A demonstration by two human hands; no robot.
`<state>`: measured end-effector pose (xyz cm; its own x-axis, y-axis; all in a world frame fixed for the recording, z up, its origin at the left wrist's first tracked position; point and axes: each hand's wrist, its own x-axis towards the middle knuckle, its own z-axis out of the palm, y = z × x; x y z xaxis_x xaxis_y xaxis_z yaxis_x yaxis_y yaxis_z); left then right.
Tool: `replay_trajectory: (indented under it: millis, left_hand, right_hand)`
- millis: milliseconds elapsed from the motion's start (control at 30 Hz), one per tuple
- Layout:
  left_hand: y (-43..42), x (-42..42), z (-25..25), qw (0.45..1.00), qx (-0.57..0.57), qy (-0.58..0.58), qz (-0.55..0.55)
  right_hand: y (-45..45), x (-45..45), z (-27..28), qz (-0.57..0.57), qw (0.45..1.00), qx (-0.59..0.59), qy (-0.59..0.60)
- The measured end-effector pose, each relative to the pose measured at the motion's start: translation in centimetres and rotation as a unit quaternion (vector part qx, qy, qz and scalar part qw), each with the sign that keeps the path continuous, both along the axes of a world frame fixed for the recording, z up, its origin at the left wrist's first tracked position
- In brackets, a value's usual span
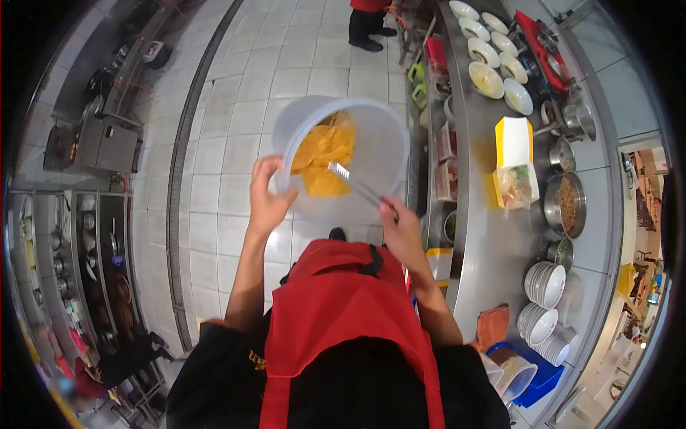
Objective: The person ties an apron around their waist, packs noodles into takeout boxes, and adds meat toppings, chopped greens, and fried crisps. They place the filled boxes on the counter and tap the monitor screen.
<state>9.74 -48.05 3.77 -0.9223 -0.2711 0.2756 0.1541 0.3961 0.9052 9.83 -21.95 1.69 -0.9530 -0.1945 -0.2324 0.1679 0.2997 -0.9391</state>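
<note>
A large translucent plastic bin [379,136] is tilted in front of me, its open mouth facing me. Yellow-orange sheets of food [325,154] lie inside on its left side. My left hand [269,196] is at the bin's left rim, with thumb and fingers apart; whether it bears the bin's weight is unclear. My right hand [401,230] is closed around metal tongs [357,184], whose tips reach into the bin beside the yellow food.
On the right, a steel counter [486,250] holds white bowls [486,79], a yellow-and-white box [514,143], metal bowls [564,204], stacked plates [537,323] and an orange cloth [493,325]. Another person [366,25] stands ahead. Shelves [93,264] line the left.
</note>
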Motion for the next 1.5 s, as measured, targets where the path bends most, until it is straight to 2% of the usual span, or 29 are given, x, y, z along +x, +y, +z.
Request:
replay_trajectory:
  millis: [67, 133, 233, 300, 533, 600, 633, 700, 800, 933, 1000, 1100, 1200, 1267, 1333, 1400, 1500]
  left_hand:
    - [0.7, -0.2, -1.9, 0.999, 0.038, -0.027, -0.001]
    - [1.0, -0.9, -2.9, 0.993, 0.107, -0.042, -0.034]
    - [1.4, 0.3, -2.5, 0.991, 0.111, -0.037, -0.060]
    - [1.5, 0.6, -2.7, 0.991, 0.110, -0.026, -0.069]
    - [2.7, 1.4, -2.8, 0.988, 0.129, 0.021, -0.088]
    - [3.0, 1.4, -2.3, 0.984, 0.151, 0.025, -0.086]
    - [3.0, 1.5, -1.9, 0.984, 0.158, 0.024, -0.081]
    - [3.2, 1.5, -1.7, 0.983, 0.165, 0.024, -0.076]
    - [3.4, 1.4, -1.7, 0.985, 0.155, 0.043, -0.066]
    - [4.1, 1.6, -1.4, 0.977, 0.201, 0.032, -0.063]
    - [4.6, 1.5, -1.3, 0.974, 0.217, 0.031, -0.061]
    - [4.8, 1.7, -1.4, 0.980, 0.186, 0.052, -0.044]
    - [5.4, 2.1, -1.7, 0.982, 0.183, 0.040, -0.031]
    - [5.8, 2.2, -1.7, 0.975, 0.221, 0.017, -0.034]
    - [6.0, 2.2, -2.0, 0.980, 0.191, 0.026, -0.039]
    - [6.4, 2.2, -2.0, 0.985, 0.161, 0.037, -0.041]
    - [6.9, 2.3, -1.8, 0.989, 0.131, 0.050, -0.054]
  right_hand:
    - [-1.0, -1.5, -0.4, -0.012, 0.964, 0.134, 0.230]
    - [-1.3, -2.1, 0.4, -0.018, 0.966, 0.145, 0.214]
    - [-0.7, -1.9, 1.1, -0.044, 0.955, 0.156, 0.248]
    - [-0.6, -1.8, 2.3, -0.004, 0.990, 0.142, 0.002]
    - [-4.0, -2.8, -3.8, -0.064, 0.992, 0.104, 0.030]
    - [-4.2, -2.8, -4.2, -0.109, 0.993, 0.019, -0.044]
    - [-3.9, -2.6, -4.3, -0.110, 0.993, 0.021, -0.045]
    - [-3.2, -2.1, -2.8, -0.146, 0.958, -0.153, -0.193]
    - [-2.5, -1.0, -2.4, -0.176, 0.945, -0.199, -0.190]
    - [-3.5, -0.9, -2.1, -0.182, 0.944, -0.214, -0.174]
    - [-4.0, -1.2, -2.3, -0.189, 0.923, -0.271, -0.197]
    - [-3.1, -0.1, -1.6, -0.194, 0.942, -0.235, -0.142]
    - [-3.1, -0.3, -2.1, -0.202, 0.941, -0.225, -0.149]
    - [-3.7, -0.9, -2.7, -0.195, 0.948, -0.202, -0.150]
    - [-4.5, -2.1, -4.4, -0.190, 0.954, -0.179, -0.147]
    - [-5.3, -3.1, -6.8, -0.208, 0.978, -0.035, -0.009]
    - [-4.7, -3.0, -5.6, -0.232, 0.973, -0.007, 0.015]
